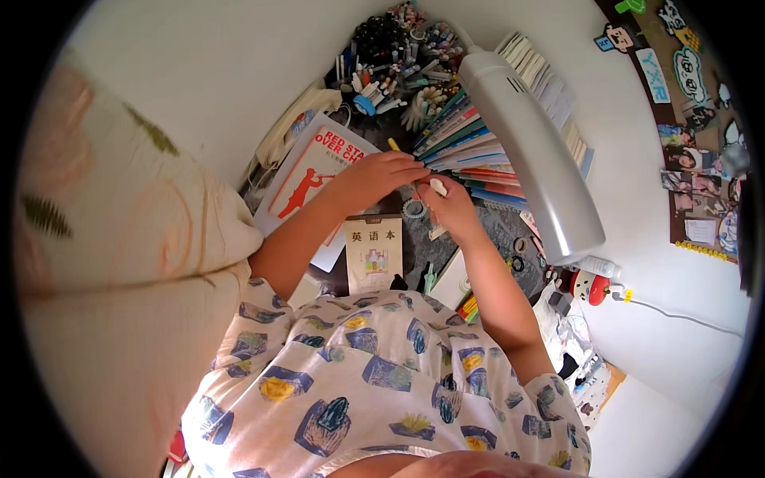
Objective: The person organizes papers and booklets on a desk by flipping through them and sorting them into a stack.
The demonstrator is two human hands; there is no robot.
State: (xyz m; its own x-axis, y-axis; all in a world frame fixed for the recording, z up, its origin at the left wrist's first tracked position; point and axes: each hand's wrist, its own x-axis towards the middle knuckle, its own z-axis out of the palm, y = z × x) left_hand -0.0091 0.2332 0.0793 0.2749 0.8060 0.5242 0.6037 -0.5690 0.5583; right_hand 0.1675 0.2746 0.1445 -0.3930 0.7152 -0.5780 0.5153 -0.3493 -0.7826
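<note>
My right hand (451, 209) is curled around a small white object (438, 187); what it is cannot be made out. A pale strip (438, 232) shows below that hand. My left hand (385, 175) reaches across from the left, palm down, its fingertips beside the right hand's fingers. Whether it pinches something is hidden. Just below and between the hands lies a clear coiled hair tie (413, 208) on the dark desk (388, 206). A tan exercise book (375, 257) with printed writing lies nearer my body. Under my left forearm is a book with a red figure on its cover (302, 185).
A grey desk lamp (538, 155) overhangs a row of upright books (466, 140). Crowded pens (382, 66) stand at the back. Tape rolls (521, 245) and a red-and-white object (590, 288) lie right. A curtain (137, 239) hangs left.
</note>
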